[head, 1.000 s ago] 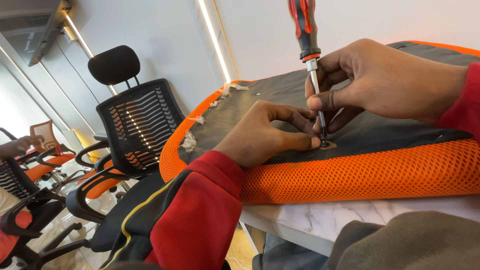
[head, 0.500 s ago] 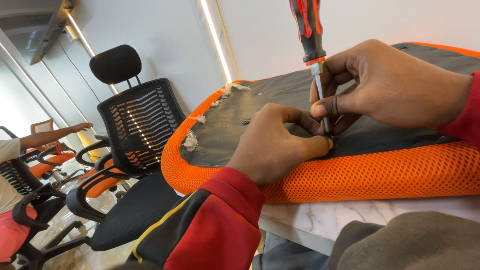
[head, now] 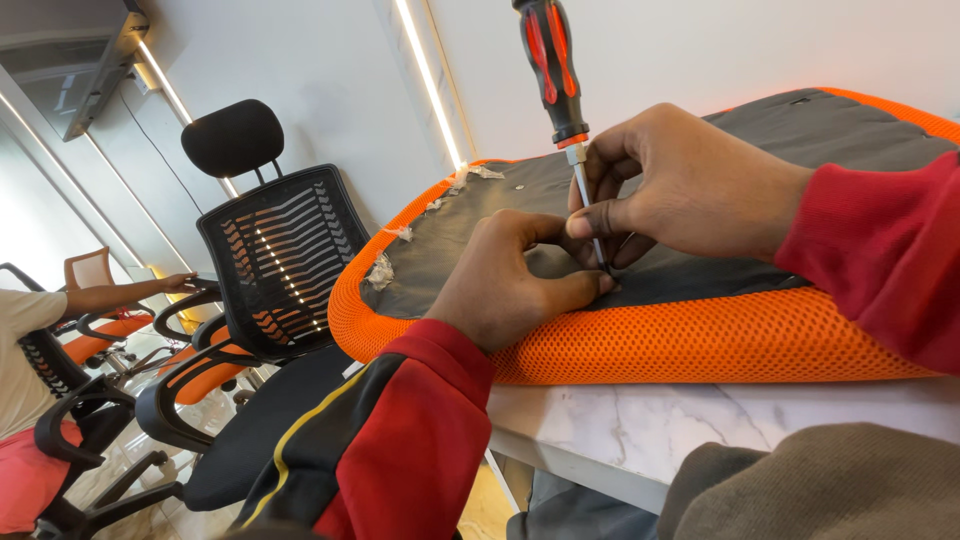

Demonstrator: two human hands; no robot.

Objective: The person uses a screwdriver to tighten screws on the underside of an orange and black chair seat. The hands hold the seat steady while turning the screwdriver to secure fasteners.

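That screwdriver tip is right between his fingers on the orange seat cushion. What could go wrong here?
The screwdriver stands upright with its tip wedged between the left hand and the right hand, so a slip could jab a fingertip. The tip might also skid and tear the dark underside fabric. The seat cushion overhangs the marble table edge, so hard pressure may shift it.

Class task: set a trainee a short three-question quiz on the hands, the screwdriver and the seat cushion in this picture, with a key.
1. True or false: the screwdriver stands roughly upright, tip down on the seat cushion.
2. Which hand pinches the metal shaft? A. left hand B. right hand
3. What does the cushion rest on?

Key
1. True.
2. B.
3. A white marble-look table.
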